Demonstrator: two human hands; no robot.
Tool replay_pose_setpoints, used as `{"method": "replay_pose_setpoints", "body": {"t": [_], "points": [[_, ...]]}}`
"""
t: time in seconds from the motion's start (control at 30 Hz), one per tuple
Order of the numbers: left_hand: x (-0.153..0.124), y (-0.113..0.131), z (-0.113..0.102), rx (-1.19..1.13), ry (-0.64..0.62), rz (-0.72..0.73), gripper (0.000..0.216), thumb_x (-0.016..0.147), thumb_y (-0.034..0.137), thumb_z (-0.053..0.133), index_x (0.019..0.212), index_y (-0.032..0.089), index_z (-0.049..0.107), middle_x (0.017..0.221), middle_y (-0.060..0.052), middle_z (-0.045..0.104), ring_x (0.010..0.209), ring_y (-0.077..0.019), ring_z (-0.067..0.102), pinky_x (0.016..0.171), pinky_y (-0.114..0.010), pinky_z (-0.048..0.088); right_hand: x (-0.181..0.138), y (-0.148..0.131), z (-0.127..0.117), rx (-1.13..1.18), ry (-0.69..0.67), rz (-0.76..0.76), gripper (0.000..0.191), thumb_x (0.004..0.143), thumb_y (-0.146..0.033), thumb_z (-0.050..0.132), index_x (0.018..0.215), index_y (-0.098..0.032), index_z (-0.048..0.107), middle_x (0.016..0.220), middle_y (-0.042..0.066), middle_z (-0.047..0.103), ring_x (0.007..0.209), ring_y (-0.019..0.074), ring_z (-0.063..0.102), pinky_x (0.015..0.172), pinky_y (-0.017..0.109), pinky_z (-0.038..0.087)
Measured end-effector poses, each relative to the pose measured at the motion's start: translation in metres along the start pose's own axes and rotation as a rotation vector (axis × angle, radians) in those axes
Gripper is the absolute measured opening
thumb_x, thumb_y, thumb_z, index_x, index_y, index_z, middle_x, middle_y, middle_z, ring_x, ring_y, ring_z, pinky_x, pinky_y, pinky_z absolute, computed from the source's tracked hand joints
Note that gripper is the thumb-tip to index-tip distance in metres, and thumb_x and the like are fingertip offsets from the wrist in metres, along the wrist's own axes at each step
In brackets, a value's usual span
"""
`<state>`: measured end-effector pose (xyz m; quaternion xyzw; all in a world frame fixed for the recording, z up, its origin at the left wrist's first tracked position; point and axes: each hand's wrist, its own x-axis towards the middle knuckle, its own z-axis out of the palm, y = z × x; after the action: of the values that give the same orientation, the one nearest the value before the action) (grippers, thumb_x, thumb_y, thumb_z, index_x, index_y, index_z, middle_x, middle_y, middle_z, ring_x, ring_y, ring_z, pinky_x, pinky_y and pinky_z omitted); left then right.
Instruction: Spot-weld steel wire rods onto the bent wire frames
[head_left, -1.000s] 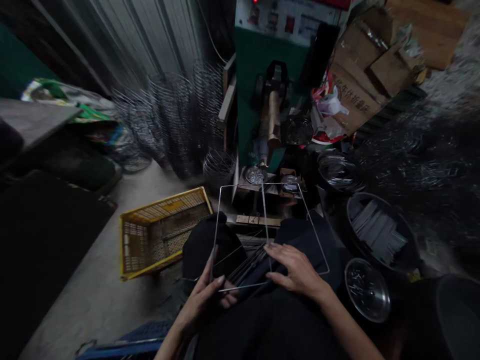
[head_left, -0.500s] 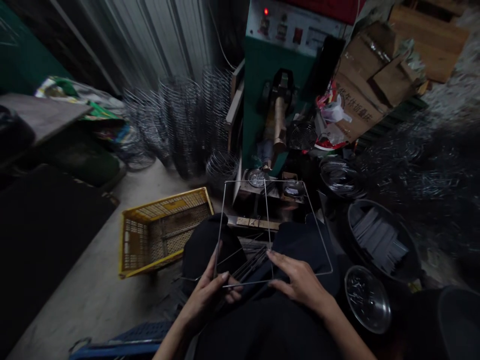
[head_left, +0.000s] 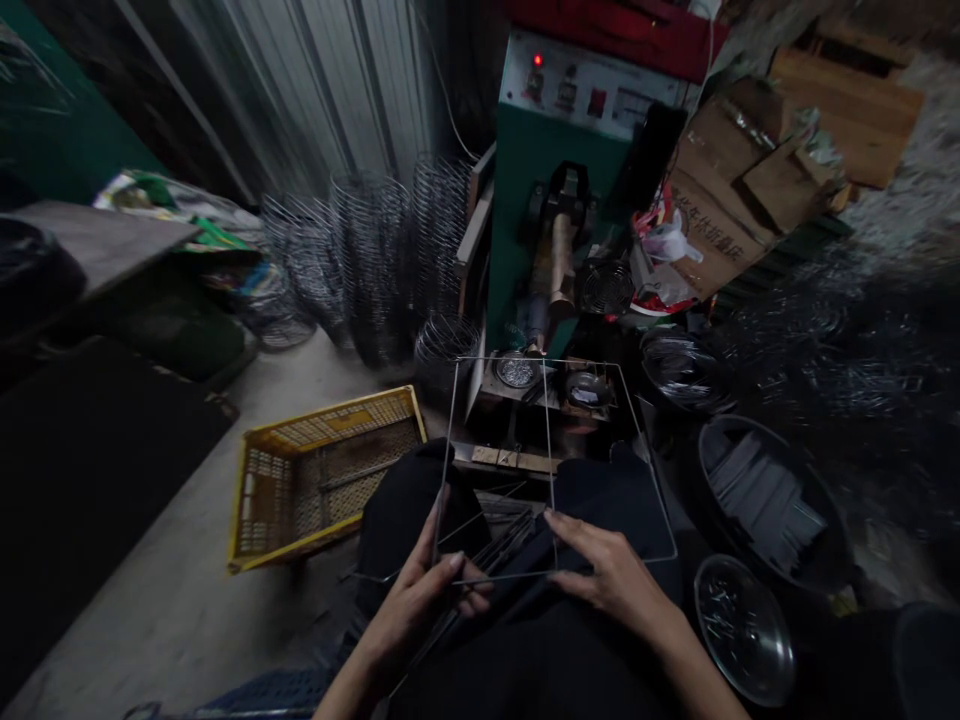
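A thin rectangular wire frame [head_left: 638,426] with a middle cross wire lies tilted over my lap. My left hand [head_left: 421,600] pinches its near left corner, fingers closed on the wire. My right hand [head_left: 609,578] rests on the near edge by the cross wire, fingers curled onto it. Under the frame a bundle of straight wire rods [head_left: 501,540] lies between my knees. Straight ahead stands a green machine [head_left: 541,170] with a lit red lamp.
A yellow plastic crate [head_left: 319,472] sits on the concrete floor at left. Stacks of wire coils [head_left: 375,255] line the corrugated wall. At right are a black tub of metal strips [head_left: 765,490], a steel bowl of small parts [head_left: 742,625] and cardboard boxes [head_left: 739,160].
The view has tilted and shifted slightly, so everything sits lower and to the right. Both hands keep their hold on the frame, which has barely moved.
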<state>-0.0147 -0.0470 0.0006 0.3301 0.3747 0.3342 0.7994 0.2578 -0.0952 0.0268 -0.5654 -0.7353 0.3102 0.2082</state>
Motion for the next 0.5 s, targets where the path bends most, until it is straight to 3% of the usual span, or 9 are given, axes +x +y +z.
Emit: {"method": "replay_pose_setpoints", "body": {"t": [0.2,0.4,0.5], "points": [[-0.0002,0.0055,0.0042,-0.022,0.010,-0.007,0.100,0.088,0.037,0.062,0.150,0.028,-0.016,0.075,-0.008,0.072,0.062,-0.0237,0.069,0.056,-0.030,0.050,0.0016,-0.0006,-0.0065,0.022,0.001,-0.028,0.076,0.080,-0.021,0.074,0.147,-0.029,0.039,0.142,0.005,0.050,0.127,0.0236,0.052,0.108,0.036,0.043],[0.0012,0.0080,0.0051,-0.025,-0.021,0.012,0.094,0.088,0.037,0.062,0.153,0.027,-0.005,0.076,-0.010,0.072,0.062,-0.0238,0.069,0.056,-0.030,0.051,0.0031,0.0021,-0.0075,0.031,-0.006,-0.015,0.078,0.080,-0.019,0.074,0.147,-0.031,0.037,0.144,0.003,0.048,0.129,0.0228,0.049,0.109,0.036,0.042],[0.0030,0.0072,0.0049,-0.007,-0.028,0.026,0.092,0.091,0.036,0.058,0.153,0.026,-0.009,0.076,-0.011,0.072,0.061,-0.0235,0.069,0.056,-0.030,0.051,0.0046,0.0015,-0.0091,0.033,-0.015,0.005,0.077,0.080,-0.019,0.074,0.146,-0.030,0.038,0.144,0.003,0.048,0.129,0.0225,0.049,0.109,0.036,0.042]]}}
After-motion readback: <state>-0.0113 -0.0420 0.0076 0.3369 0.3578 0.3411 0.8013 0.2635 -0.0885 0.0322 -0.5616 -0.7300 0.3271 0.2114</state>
